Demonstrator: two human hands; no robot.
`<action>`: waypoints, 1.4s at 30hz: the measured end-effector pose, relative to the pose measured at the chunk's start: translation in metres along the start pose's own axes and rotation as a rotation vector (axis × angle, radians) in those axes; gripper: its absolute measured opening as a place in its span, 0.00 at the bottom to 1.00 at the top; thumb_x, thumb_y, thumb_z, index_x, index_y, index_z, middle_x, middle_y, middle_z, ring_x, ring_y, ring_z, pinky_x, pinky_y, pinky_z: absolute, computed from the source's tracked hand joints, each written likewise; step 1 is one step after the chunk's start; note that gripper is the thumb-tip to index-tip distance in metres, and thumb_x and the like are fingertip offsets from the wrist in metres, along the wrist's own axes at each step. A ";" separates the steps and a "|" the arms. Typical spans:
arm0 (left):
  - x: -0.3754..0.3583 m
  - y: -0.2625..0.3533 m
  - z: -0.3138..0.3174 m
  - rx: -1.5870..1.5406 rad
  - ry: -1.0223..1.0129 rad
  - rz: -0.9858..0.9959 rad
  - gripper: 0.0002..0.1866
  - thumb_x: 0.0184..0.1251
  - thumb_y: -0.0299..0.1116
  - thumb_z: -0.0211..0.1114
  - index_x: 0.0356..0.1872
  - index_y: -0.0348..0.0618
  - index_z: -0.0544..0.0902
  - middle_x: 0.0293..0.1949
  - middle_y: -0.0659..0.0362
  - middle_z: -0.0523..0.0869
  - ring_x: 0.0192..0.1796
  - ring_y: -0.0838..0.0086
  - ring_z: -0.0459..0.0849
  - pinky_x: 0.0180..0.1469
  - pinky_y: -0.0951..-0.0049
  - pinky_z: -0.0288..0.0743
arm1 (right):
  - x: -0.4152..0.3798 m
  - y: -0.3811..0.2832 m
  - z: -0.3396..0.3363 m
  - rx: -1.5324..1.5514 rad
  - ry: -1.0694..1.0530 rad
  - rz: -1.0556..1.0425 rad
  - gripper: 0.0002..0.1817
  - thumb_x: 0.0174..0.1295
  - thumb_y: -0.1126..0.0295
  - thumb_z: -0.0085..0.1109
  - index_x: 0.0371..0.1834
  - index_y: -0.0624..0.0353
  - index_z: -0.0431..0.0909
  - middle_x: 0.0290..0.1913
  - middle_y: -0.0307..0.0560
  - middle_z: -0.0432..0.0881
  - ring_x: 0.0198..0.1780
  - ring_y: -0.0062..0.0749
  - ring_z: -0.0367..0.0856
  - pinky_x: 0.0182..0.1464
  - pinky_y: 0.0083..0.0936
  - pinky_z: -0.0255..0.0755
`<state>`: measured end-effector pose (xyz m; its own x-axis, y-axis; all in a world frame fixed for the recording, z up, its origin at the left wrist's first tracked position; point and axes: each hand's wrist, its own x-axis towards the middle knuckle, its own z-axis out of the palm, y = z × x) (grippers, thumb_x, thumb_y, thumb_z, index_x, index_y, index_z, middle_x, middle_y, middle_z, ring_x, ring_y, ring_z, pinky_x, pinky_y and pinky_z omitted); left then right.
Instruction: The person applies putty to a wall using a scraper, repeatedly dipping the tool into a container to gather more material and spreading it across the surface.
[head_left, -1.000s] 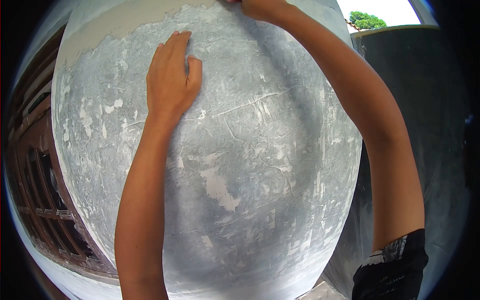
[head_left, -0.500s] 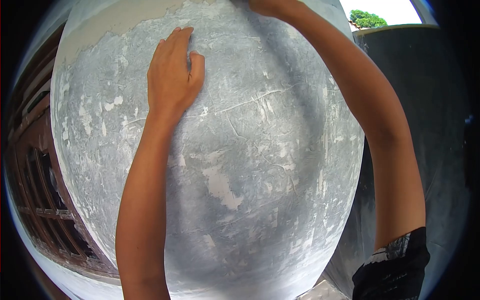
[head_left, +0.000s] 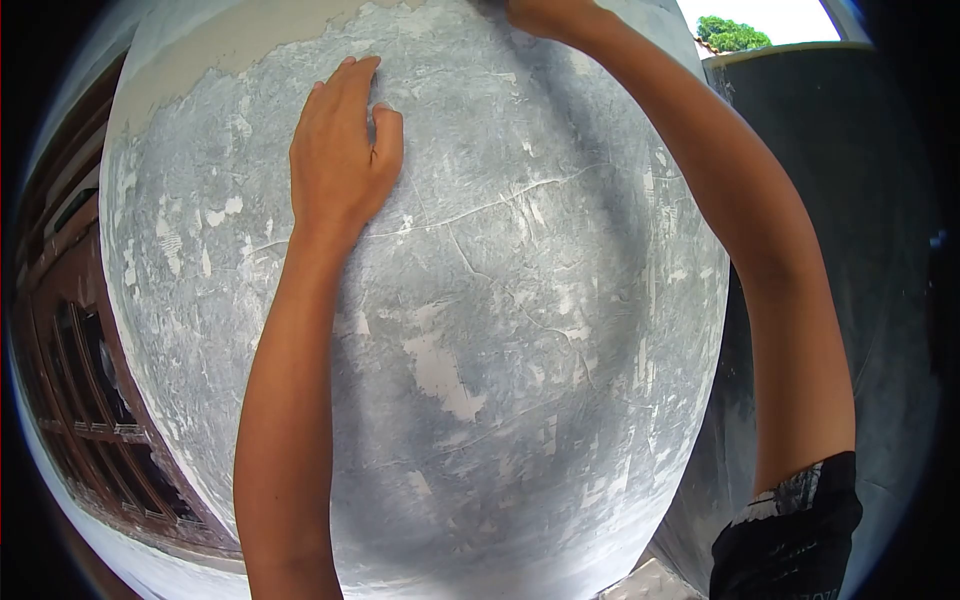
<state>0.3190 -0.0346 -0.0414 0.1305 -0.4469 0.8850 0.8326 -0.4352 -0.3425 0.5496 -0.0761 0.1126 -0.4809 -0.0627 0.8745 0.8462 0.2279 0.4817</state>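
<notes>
A grey wall (head_left: 520, 330), scraped and patchy with pale spots and thin raised lines, fills the middle of the head view. My left hand (head_left: 342, 150) lies against its upper left part, fingers stretched upward and thumb held apart. At the top edge, my right hand (head_left: 555, 16) is partly cut off by the frame, with its fingers curled. A sliver of something dark (head_left: 487, 4) shows beside those fingers, too little of it to name. Smooth beige coating (head_left: 230, 38) covers the wall's top left, ending in a ragged border.
On the left is a brown wooden window or door frame (head_left: 90, 360) with slats. A dark wall panel (head_left: 840, 170) stands on the right, beyond the wall's edge. Green foliage (head_left: 732, 34) shows at the upper right.
My right hand has shifted slightly to the right along the top edge. My left hand stays against the wall, appearing a few pixels further left as the view shifts slightly.
</notes>
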 end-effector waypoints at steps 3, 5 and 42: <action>0.000 0.001 -0.001 -0.003 0.000 0.001 0.24 0.72 0.32 0.53 0.67 0.40 0.78 0.68 0.44 0.81 0.71 0.50 0.77 0.79 0.55 0.63 | -0.044 -0.024 0.006 -0.012 -0.033 -0.047 0.07 0.62 0.73 0.58 0.35 0.65 0.84 0.39 0.69 0.85 0.44 0.61 0.86 0.46 0.48 0.77; 0.002 0.001 -0.001 -0.003 0.000 0.003 0.24 0.72 0.32 0.53 0.67 0.40 0.79 0.68 0.44 0.81 0.71 0.50 0.78 0.79 0.55 0.63 | -0.054 -0.033 -0.005 0.120 0.032 -0.153 0.07 0.61 0.73 0.58 0.35 0.66 0.84 0.37 0.69 0.85 0.42 0.63 0.86 0.45 0.50 0.76; 0.000 0.002 -0.001 0.000 0.001 -0.004 0.24 0.71 0.32 0.53 0.67 0.41 0.79 0.68 0.44 0.81 0.71 0.49 0.77 0.79 0.54 0.63 | 0.030 -0.001 0.013 -0.065 0.261 0.075 0.08 0.68 0.71 0.56 0.36 0.59 0.84 0.42 0.64 0.87 0.46 0.61 0.87 0.48 0.50 0.79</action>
<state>0.3199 -0.0355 -0.0423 0.1263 -0.4457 0.8862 0.8331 -0.4373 -0.3386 0.5312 -0.0656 0.1374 -0.3479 -0.2978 0.8889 0.8944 0.1789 0.4100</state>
